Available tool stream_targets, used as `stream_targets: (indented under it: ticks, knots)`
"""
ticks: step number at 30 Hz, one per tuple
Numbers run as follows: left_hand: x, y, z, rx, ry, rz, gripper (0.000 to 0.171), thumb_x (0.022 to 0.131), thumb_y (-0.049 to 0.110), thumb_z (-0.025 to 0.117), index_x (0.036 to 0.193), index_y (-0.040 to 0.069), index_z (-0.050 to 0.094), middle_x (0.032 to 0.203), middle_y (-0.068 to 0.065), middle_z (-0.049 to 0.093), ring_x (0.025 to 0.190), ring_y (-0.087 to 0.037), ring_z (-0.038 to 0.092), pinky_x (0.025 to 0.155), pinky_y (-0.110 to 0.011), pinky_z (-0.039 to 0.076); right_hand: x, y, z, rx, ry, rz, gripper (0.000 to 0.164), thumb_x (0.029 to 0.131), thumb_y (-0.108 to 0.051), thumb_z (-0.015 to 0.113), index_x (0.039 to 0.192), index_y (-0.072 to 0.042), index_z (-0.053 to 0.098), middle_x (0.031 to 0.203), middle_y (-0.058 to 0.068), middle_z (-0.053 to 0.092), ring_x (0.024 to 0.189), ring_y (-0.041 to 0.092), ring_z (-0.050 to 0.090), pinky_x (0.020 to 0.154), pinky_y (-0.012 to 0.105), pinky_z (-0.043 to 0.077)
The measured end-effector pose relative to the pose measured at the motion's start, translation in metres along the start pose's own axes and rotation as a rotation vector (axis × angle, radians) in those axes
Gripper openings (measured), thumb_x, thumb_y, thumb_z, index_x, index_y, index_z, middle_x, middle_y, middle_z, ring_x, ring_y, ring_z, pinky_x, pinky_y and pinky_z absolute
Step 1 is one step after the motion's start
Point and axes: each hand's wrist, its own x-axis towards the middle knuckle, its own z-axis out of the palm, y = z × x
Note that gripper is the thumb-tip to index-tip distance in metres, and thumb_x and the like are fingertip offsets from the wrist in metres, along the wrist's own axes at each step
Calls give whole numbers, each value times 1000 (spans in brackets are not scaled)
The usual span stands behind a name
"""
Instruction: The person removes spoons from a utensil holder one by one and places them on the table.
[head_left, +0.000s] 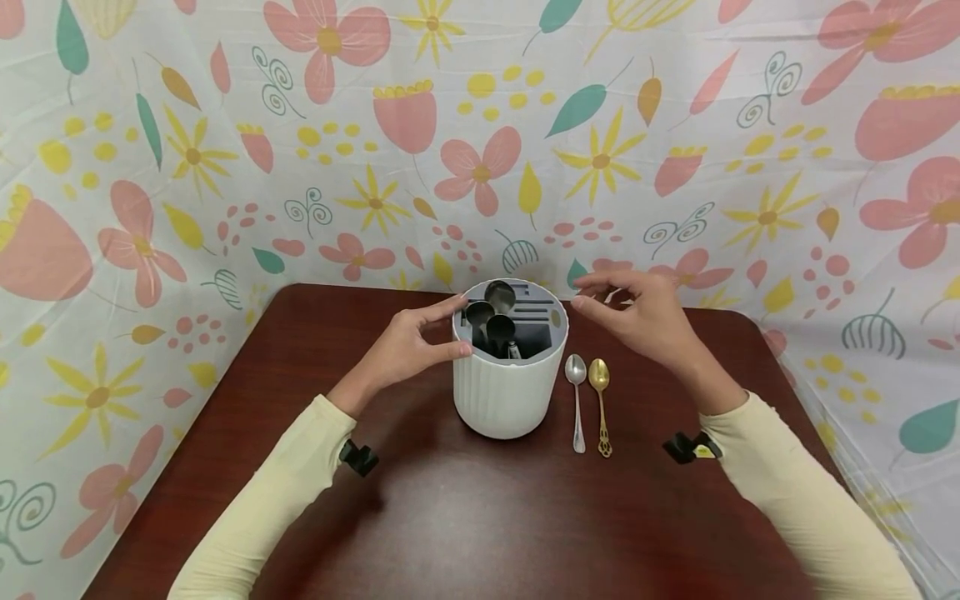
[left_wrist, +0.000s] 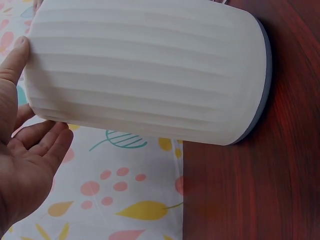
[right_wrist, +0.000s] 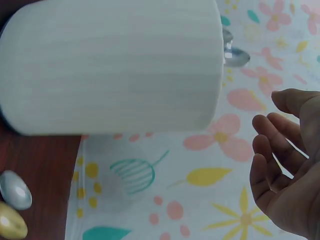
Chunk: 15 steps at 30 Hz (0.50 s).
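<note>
A white ribbed utensil holder with a grey divided top stands upright on the table. Several dark-looking spoons stand bowl up in its left compartments. My left hand rests thumb and fingertips on the holder's left rim, its fingers fairly straight; the left wrist view has them at the rim too. Just right of the rim, my right hand hovers with loosely bent fingers and nothing in them, apart from the holder in the right wrist view. A silver spoon and a gold spoon lie side by side right of the holder.
The dark reddish-brown wooden table runs back to a white curtain printed with flowers and leaves. This curtain also hangs along both sides of the table. Each sleeve cuff carries a small black wrist device.
</note>
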Motion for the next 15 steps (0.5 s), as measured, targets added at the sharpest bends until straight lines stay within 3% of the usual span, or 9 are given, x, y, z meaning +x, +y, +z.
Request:
stream_targets:
  ticks: [7, 15]
  knots:
    - [1, -2, 0, -16, 6, -3, 72, 87, 32, 84, 151, 27, 52, 152, 8, 52, 144, -10, 43, 117, -50, 37, 0, -13, 17, 98, -19, 8, 24, 88, -8, 81, 112, -11, 80, 88, 2, 74, 76, 8, 64, 67, 18, 50]
    - [0, -1, 1, -8, 4, -11, 72, 87, 35, 83, 152, 29, 51, 152, 11, 51, 144, -8, 42, 116, -48, 38, 3, -21, 38, 164, -31, -75, 22, 84, -10, 85, 106, -9, 83, 94, 0, 77, 75, 9, 62, 63, 22, 49]
